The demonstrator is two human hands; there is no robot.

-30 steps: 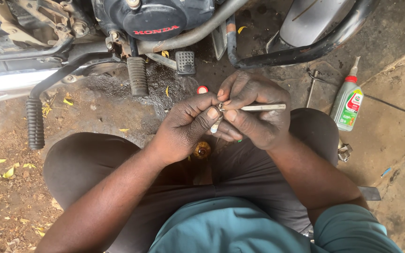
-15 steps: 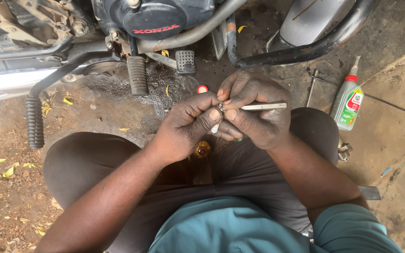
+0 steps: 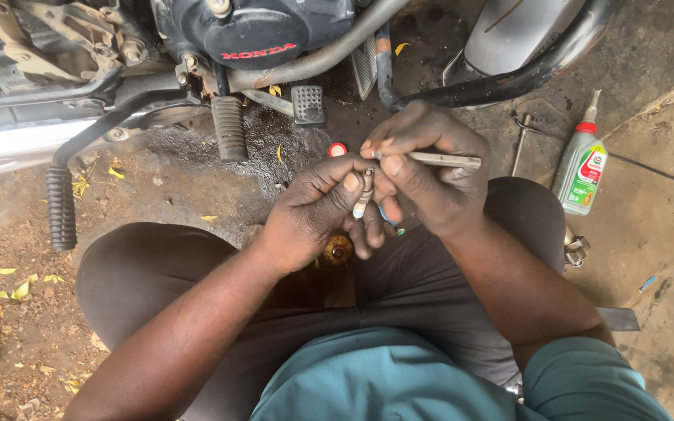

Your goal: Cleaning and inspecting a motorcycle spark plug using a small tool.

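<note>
My left hand (image 3: 317,214) pinches a small spark plug (image 3: 363,195) upright between thumb and fingers, above my knees. My right hand (image 3: 431,171) grips a thin pale metal tool (image 3: 438,160) held level, its tip set against the plug's upper end. Both hands touch each other. Under them, between my legs, lies a small round yellow part (image 3: 338,251), partly hidden by my fingers.
A motorcycle engine (image 3: 255,31) with exhaust pipe, footpeg (image 3: 228,127) and kick lever (image 3: 62,206) stands across the top. A green oil bottle with a red cap (image 3: 581,168) stands at right beside a wrench (image 3: 518,146). A red cap (image 3: 338,150) lies on oily ground.
</note>
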